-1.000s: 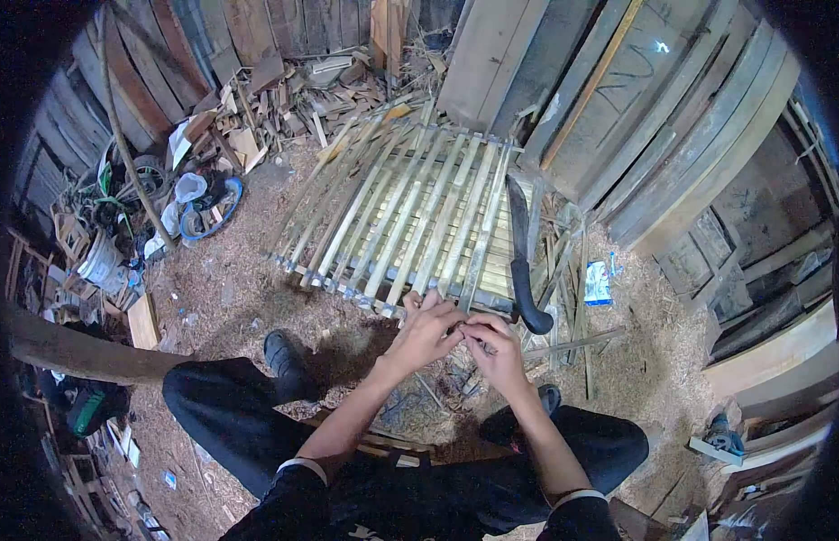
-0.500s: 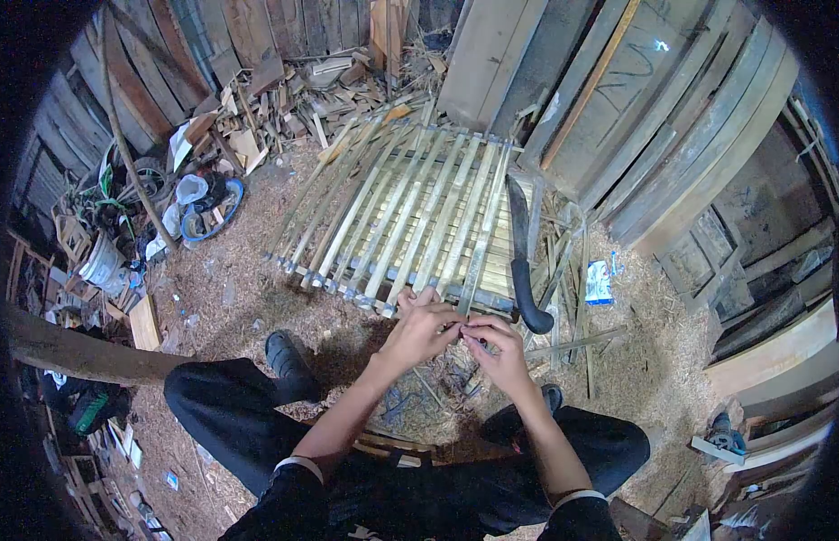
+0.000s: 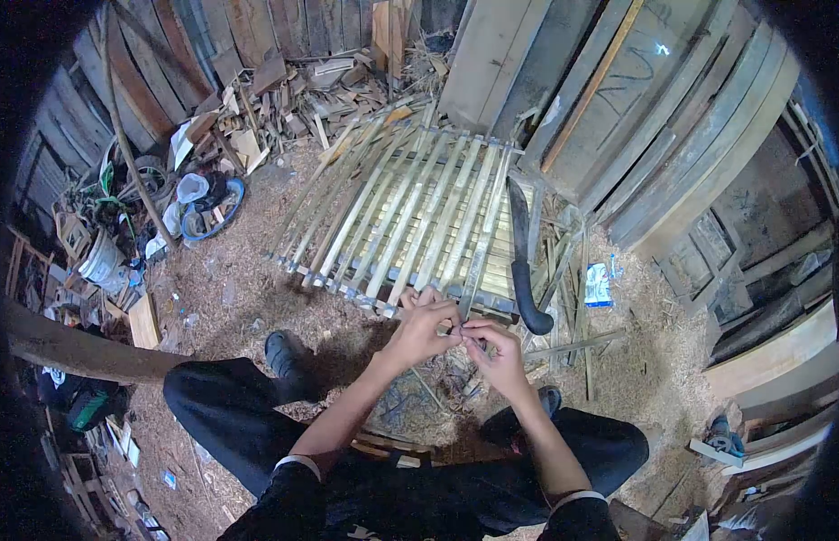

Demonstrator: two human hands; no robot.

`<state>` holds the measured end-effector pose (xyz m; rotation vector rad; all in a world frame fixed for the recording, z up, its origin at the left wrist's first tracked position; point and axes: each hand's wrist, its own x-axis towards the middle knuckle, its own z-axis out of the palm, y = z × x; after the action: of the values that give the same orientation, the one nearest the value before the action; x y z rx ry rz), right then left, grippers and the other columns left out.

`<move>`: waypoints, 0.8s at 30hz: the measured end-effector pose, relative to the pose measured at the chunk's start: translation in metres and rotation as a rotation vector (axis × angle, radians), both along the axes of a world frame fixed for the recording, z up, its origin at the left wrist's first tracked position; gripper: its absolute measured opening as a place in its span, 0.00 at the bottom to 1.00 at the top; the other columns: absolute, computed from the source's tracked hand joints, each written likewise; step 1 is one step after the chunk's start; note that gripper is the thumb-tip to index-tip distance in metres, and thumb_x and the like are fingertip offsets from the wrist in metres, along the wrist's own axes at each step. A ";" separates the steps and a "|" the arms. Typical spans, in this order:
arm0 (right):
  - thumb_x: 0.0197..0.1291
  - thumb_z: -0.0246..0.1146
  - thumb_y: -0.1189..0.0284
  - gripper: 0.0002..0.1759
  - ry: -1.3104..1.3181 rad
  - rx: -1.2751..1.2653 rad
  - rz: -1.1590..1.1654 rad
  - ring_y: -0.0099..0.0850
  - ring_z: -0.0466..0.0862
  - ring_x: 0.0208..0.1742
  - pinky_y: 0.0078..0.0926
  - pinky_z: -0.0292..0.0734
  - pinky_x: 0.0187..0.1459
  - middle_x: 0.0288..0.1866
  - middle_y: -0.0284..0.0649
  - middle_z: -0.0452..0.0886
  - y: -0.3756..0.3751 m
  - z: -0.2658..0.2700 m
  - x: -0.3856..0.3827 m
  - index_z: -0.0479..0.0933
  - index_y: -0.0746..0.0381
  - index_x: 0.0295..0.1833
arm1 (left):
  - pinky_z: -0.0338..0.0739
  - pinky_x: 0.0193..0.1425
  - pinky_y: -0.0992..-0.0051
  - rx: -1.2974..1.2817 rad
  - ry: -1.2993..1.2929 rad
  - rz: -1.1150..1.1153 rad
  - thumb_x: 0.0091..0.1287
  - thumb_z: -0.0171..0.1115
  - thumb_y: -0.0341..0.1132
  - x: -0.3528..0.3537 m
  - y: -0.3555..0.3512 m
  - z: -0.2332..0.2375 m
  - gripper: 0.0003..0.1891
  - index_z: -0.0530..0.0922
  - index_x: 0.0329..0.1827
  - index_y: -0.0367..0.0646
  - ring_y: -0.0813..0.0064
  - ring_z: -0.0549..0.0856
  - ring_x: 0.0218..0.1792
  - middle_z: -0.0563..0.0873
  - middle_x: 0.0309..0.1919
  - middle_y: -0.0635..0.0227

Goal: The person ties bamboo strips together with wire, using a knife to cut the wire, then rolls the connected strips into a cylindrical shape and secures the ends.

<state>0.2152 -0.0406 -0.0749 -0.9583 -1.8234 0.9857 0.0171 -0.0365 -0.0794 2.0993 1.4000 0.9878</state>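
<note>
A panel of pale slats [image 3: 424,216], laid side by side and fixed to crosswise bars, lies on the floor ahead of me. At its near edge, my left hand [image 3: 424,334] is closed, thumb and fingers pinched by the end of a slat. My right hand [image 3: 493,346] meets it there, also in a pinch, its fingertips against the left ones. Something small and dark shows between them, too small to name. A long dark blade with a black handle [image 3: 530,298], like a machete, rests along the panel's right side.
Loose thin strips [image 3: 577,341] lie right of the panel on shavings. Beyond are a blue-and-white packet [image 3: 600,285] and leaning boards [image 3: 658,135]. Scrap wood [image 3: 293,99] is heaped at the back; a blue basin [image 3: 214,209] and white bucket [image 3: 104,263] stand left.
Both hands stay at the same slat end. The left fingers have shifted and bent into a rounder pinch, while the right fingertips have moved slightly. The panel and blade look unmoved.
</note>
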 end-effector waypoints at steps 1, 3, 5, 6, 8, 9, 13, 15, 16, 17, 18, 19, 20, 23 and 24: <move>0.58 0.71 0.84 0.10 0.002 -0.002 0.001 0.35 0.88 0.53 0.30 0.81 0.55 0.49 0.44 0.88 -0.001 -0.002 0.000 0.87 0.66 0.46 | 0.54 0.62 0.59 -0.005 -0.011 0.015 0.54 0.76 0.37 0.000 -0.001 -0.003 0.09 0.84 0.34 0.49 0.72 0.77 0.50 0.87 0.41 0.81; 0.58 0.71 0.84 0.10 -0.001 0.021 -0.015 0.35 0.87 0.54 0.30 0.81 0.56 0.49 0.44 0.88 0.000 -0.004 -0.001 0.86 0.66 0.46 | 0.54 0.61 0.60 -0.008 -0.027 0.021 0.53 0.76 0.37 -0.001 -0.001 -0.007 0.09 0.84 0.34 0.49 0.72 0.77 0.50 0.87 0.41 0.81; 0.58 0.71 0.84 0.10 -0.001 0.019 -0.019 0.35 0.88 0.54 0.31 0.81 0.56 0.50 0.45 0.88 0.000 -0.005 -0.001 0.86 0.66 0.46 | 0.54 0.61 0.60 -0.011 -0.044 0.023 0.53 0.76 0.37 -0.002 0.000 -0.009 0.09 0.84 0.33 0.49 0.72 0.77 0.49 0.87 0.41 0.82; 0.58 0.71 0.84 0.09 -0.002 0.017 -0.024 0.35 0.88 0.54 0.31 0.81 0.56 0.50 0.45 0.89 -0.001 -0.002 -0.001 0.86 0.66 0.46 | 0.54 0.60 0.61 0.005 -0.063 0.012 0.54 0.76 0.38 -0.002 -0.001 -0.007 0.09 0.85 0.34 0.49 0.73 0.76 0.49 0.88 0.41 0.82; 0.58 0.71 0.84 0.09 -0.006 0.042 -0.033 0.37 0.88 0.52 0.33 0.81 0.56 0.48 0.45 0.89 -0.002 0.003 -0.002 0.86 0.67 0.44 | 0.54 0.60 0.62 0.022 -0.083 -0.001 0.54 0.76 0.38 -0.002 -0.001 -0.003 0.09 0.85 0.35 0.50 0.73 0.76 0.48 0.88 0.41 0.83; 0.57 0.72 0.84 0.08 -0.012 0.066 -0.040 0.39 0.89 0.51 0.34 0.81 0.56 0.47 0.44 0.89 -0.003 0.005 -0.003 0.85 0.67 0.43 | 0.54 0.60 0.61 -0.013 -0.076 -0.025 0.55 0.76 0.39 -0.003 -0.001 -0.001 0.09 0.86 0.36 0.51 0.73 0.75 0.47 0.88 0.41 0.82; 0.57 0.72 0.84 0.08 0.001 0.044 -0.042 0.39 0.88 0.51 0.35 0.81 0.56 0.46 0.44 0.89 -0.004 0.001 -0.002 0.85 0.67 0.43 | 0.54 0.61 0.61 0.020 0.019 -0.091 0.57 0.76 0.39 -0.009 0.004 -0.003 0.09 0.87 0.39 0.51 0.72 0.75 0.46 0.89 0.41 0.81; 0.58 0.72 0.84 0.07 0.012 -0.002 -0.054 0.39 0.88 0.52 0.35 0.81 0.57 0.47 0.45 0.89 -0.005 0.000 -0.001 0.85 0.68 0.43 | 0.54 0.61 0.60 0.029 0.052 -0.108 0.59 0.75 0.38 -0.012 0.004 0.002 0.08 0.87 0.40 0.51 0.72 0.75 0.46 0.89 0.41 0.81; 0.58 0.72 0.84 0.07 0.011 -0.002 -0.053 0.39 0.88 0.52 0.35 0.81 0.57 0.47 0.45 0.89 -0.005 0.000 -0.001 0.85 0.68 0.43 | 0.54 0.60 0.60 0.037 0.085 -0.126 0.60 0.75 0.37 -0.013 0.004 0.006 0.08 0.87 0.41 0.52 0.72 0.75 0.46 0.89 0.41 0.81; 0.58 0.72 0.83 0.07 0.006 -0.007 -0.057 0.39 0.88 0.52 0.35 0.81 0.56 0.47 0.45 0.89 -0.005 0.001 -0.002 0.85 0.68 0.42 | 0.54 0.60 0.60 0.037 0.086 -0.126 0.60 0.75 0.37 -0.014 0.005 0.008 0.08 0.87 0.41 0.52 0.72 0.75 0.46 0.89 0.41 0.81; 0.59 0.72 0.82 0.06 0.001 -0.013 -0.060 0.39 0.88 0.52 0.34 0.81 0.56 0.47 0.45 0.89 -0.005 0.001 -0.002 0.85 0.68 0.42 | 0.54 0.60 0.59 0.075 0.118 -0.138 0.62 0.73 0.36 -0.016 0.005 0.009 0.08 0.87 0.44 0.52 0.72 0.75 0.46 0.89 0.40 0.81; 0.59 0.72 0.82 0.06 0.001 -0.013 -0.059 0.39 0.88 0.52 0.34 0.81 0.56 0.47 0.45 0.89 -0.004 0.001 -0.002 0.85 0.68 0.42 | 0.54 0.60 0.59 0.113 0.150 -0.149 0.65 0.71 0.36 -0.017 0.005 0.011 0.09 0.87 0.47 0.53 0.72 0.75 0.46 0.88 0.40 0.80; 0.60 0.71 0.81 0.07 -0.001 -0.022 -0.057 0.37 0.87 0.52 0.33 0.80 0.56 0.47 0.45 0.88 -0.003 -0.001 -0.001 0.85 0.68 0.44 | 0.54 0.60 0.59 0.113 0.149 -0.149 0.65 0.71 0.36 -0.017 0.005 0.012 0.09 0.87 0.47 0.53 0.72 0.75 0.46 0.88 0.40 0.80; 0.62 0.70 0.80 0.06 -0.011 -0.035 -0.086 0.35 0.87 0.50 0.31 0.80 0.54 0.46 0.45 0.87 -0.002 -0.002 0.000 0.84 0.68 0.44 | 0.57 0.60 0.56 0.091 0.120 -0.103 0.67 0.68 0.35 -0.023 0.001 0.017 0.07 0.85 0.47 0.53 0.69 0.76 0.49 0.87 0.39 0.74; 0.63 0.69 0.80 0.05 -0.020 -0.040 -0.117 0.35 0.86 0.48 0.31 0.79 0.52 0.45 0.45 0.87 -0.001 -0.002 0.000 0.83 0.68 0.44 | 0.57 0.61 0.56 0.090 0.204 -0.107 0.68 0.67 0.36 -0.025 0.000 0.018 0.08 0.85 0.48 0.52 0.69 0.76 0.49 0.87 0.38 0.74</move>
<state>0.2151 -0.0418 -0.0770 -1.0899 -1.7489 0.9469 -0.0084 -0.0370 -0.0614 2.3711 1.3424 0.8278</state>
